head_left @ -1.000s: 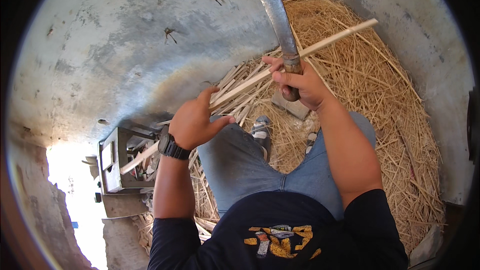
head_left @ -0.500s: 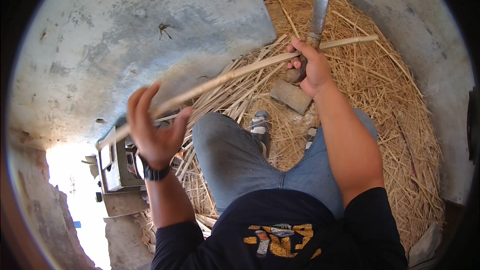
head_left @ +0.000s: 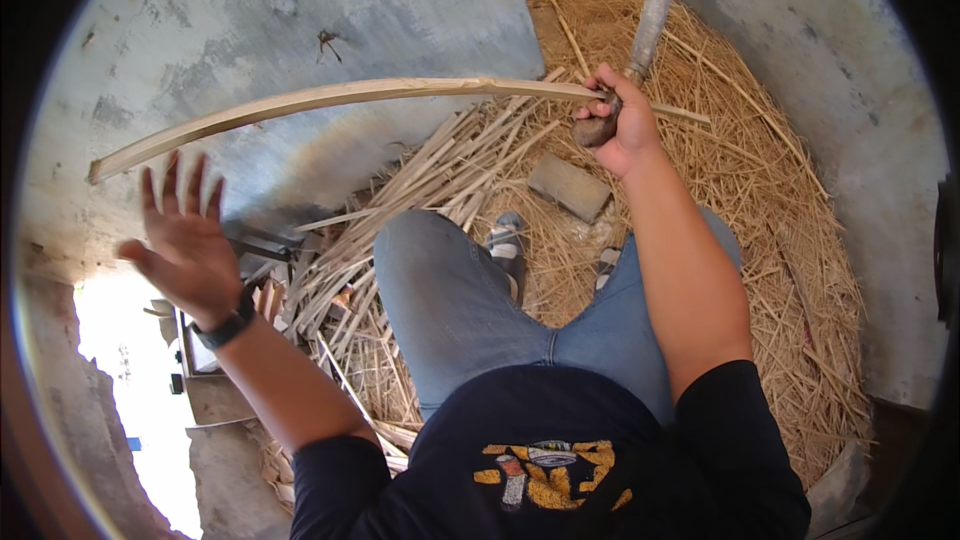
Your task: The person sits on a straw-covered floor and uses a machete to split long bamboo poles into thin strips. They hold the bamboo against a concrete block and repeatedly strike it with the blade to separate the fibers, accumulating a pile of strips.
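My right hand point(head_left: 632, 125) is closed round the dark handle of a large knife point(head_left: 651, 28), whose blade points up and away from me. The same hand grips a long bamboo strip point(head_left: 400, 87), which crosses the handle and shows a short end beyond the fist. From there the strip arches far out to the left. Below its far left end, my left hand point(head_left: 188, 252) is raised with fingers spread, apart from the strip and holding nothing. It has a dark watch on the wrist.
A grey brick-like block point(head_left: 570, 187) lies beyond my feet. Split strips point(head_left: 455, 170) are heaped left of it, and straw-like shavings point(head_left: 790, 240) cover the floor at right. Worn walls point(head_left: 240, 30) stand on both sides. A box-like object point(head_left: 203, 350) sits by the bright opening at left.
My left hand has moved left and nearer to me, off the strip, and its fingers have spread. The strip's left end has swung up and further left. The knife has tilted a little.
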Demonstrator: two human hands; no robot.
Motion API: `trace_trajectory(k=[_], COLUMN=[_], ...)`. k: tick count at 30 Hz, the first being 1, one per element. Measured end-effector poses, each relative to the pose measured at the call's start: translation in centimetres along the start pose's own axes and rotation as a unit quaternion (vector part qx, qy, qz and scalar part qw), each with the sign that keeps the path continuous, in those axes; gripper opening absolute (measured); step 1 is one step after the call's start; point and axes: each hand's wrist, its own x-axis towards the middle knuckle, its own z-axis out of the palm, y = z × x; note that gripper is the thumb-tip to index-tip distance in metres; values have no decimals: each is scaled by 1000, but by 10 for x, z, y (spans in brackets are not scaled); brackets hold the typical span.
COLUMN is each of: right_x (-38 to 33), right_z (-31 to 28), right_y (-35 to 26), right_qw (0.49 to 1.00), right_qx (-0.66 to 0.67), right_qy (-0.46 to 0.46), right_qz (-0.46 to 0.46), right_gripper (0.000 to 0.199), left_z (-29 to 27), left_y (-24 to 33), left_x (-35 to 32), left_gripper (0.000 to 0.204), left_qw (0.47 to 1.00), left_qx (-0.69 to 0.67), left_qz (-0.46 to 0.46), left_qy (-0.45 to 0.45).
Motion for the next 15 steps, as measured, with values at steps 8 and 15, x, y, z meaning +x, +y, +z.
trace_trajectory(k=[8, 15], right_x=[-4, -5], right_z=[4, 6], right_y=[0, -5], right_qw=[998, 985], right_qx=[-23, -108], right_qy=[-32, -39], right_qz=[40, 126], right_gripper=[23, 46], left_z=[-6, 24], left_y=[34, 80], left_x=[57, 56], left_gripper=[63, 33], left_qw=[943, 933], left_qx=[-313, -342], left_qz=[63, 72], left_qy=[-95, -86])
